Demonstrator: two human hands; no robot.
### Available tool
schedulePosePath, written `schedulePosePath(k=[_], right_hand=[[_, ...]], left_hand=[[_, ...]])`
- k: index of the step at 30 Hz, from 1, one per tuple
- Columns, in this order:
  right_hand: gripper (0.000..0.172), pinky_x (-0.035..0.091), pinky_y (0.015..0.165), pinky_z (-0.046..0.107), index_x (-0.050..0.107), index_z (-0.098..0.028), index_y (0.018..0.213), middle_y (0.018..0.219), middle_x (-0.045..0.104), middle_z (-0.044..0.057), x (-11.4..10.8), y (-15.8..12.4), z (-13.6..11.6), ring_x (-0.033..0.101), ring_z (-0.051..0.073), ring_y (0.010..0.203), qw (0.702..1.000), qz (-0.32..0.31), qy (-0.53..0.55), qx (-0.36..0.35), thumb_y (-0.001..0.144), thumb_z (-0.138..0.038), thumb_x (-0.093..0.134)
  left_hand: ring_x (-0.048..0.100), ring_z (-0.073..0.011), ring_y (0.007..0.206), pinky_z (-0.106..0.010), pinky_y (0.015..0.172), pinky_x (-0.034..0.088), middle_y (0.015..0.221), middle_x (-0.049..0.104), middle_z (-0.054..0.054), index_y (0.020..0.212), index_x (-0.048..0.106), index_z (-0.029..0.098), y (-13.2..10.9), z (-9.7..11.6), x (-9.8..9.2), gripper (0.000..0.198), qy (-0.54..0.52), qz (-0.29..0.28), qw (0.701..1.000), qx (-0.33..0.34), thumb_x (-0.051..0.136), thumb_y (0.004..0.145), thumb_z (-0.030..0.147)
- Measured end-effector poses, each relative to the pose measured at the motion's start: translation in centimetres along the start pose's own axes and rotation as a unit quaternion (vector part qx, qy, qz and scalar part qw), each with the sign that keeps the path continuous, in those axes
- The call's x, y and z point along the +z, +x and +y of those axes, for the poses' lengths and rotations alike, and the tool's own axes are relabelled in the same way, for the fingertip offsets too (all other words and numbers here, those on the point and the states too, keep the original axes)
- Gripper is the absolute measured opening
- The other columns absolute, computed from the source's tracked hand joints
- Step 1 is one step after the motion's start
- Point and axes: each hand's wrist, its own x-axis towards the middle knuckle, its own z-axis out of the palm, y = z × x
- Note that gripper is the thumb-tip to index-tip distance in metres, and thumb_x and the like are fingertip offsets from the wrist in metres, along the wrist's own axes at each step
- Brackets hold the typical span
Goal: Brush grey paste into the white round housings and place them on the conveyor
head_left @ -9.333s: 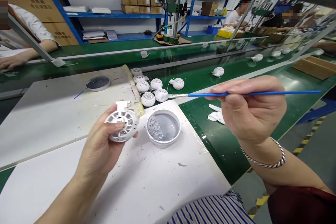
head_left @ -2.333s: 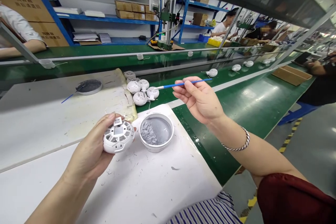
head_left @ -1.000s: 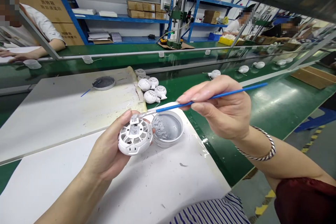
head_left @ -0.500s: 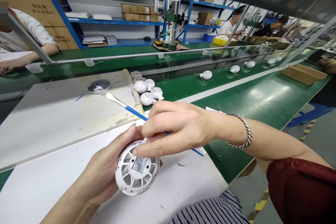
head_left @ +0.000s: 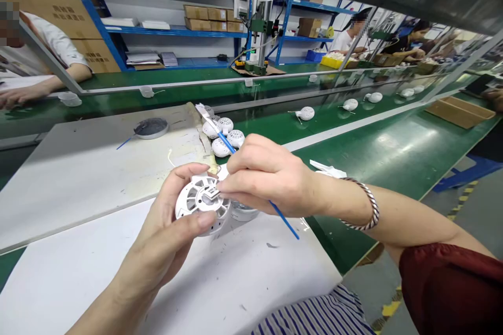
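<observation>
My left hand (head_left: 165, 225) grips a round white vented plastic shell (head_left: 202, 201) with its slotted face turned up. My right hand (head_left: 267, 175) holds a thin blue-handled brush (head_left: 226, 142) between its fingers, and its fingertips touch a small white tab (head_left: 212, 192) on the shell. The brush's pale bristle end points up and left over a heap of white ball-shaped parts (head_left: 222, 136). A white bowl of grey paste (head_left: 243, 212) sits below my right hand, mostly hidden by it.
A smaller grey-smeared dish (head_left: 151, 128) with a blue brush rests on a scuffed white board (head_left: 98, 167). White parts lie on the green conveyor belt (head_left: 377, 141). A co-worker's forearm (head_left: 39, 84) shows at far left, with shelves and cardboard boxes behind.
My right hand has stayed at the shell, and the brush has swung from the far dish to point up over the heap of parts. The shell has turned and moved up slightly.
</observation>
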Motion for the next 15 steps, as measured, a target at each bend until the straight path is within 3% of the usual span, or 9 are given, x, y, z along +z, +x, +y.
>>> schedulePosePath(k=[4, 11, 15], right_hand=[[0.013, 0.048, 0.063, 0.028, 0.064, -0.011, 0.083, 0.078, 0.062, 0.004, 0.3, -0.6, -1.2, 0.048, 0.013, 0.072, 1.0, 0.026, -0.005, -0.01, 0.089, -0.008, 0.053], [0.02, 0.049, 0.066, 0.028, 0.065, -0.01, 0.095, 0.082, 0.064, 0.004, 0.0, -1.0, -1.6, 0.049, 0.014, 0.073, 0.998, -0.038, -0.03, -0.046, 0.094, -0.01, 0.045], [0.024, 0.051, 0.069, 0.03, 0.061, -0.011, 0.11, 0.092, 0.067, 0.005, -0.1, -2.0, -1.4, 0.055, 0.015, 0.08, 0.997, -0.063, -0.025, -0.04, 0.096, -0.011, 0.041]], left_hand=[[0.056, -0.0097, 0.07, -0.016, 0.062, 0.046, 0.091, 0.061, 0.001, 0.106, 0.056, 0.029, -0.3, -0.1, 0.4, 0.048, 0.016, 0.026, 0.999, 0.027, 0.079, 0.065, 0.028], [0.057, -0.0111, 0.068, -0.018, 0.058, 0.049, 0.093, 0.062, 0.0, 0.101, 0.059, 0.03, 0.4, -1.3, -0.4, 0.044, 0.019, -0.002, 0.998, 0.055, 0.078, 0.063, 0.019], [0.058, -0.0147, 0.077, -0.02, 0.06, 0.051, 0.101, 0.062, -0.001, 0.096, 0.059, 0.026, 1.6, -1.1, -1.9, 0.042, 0.02, 0.054, 0.995, 0.08, 0.072, 0.059, 0.009]])
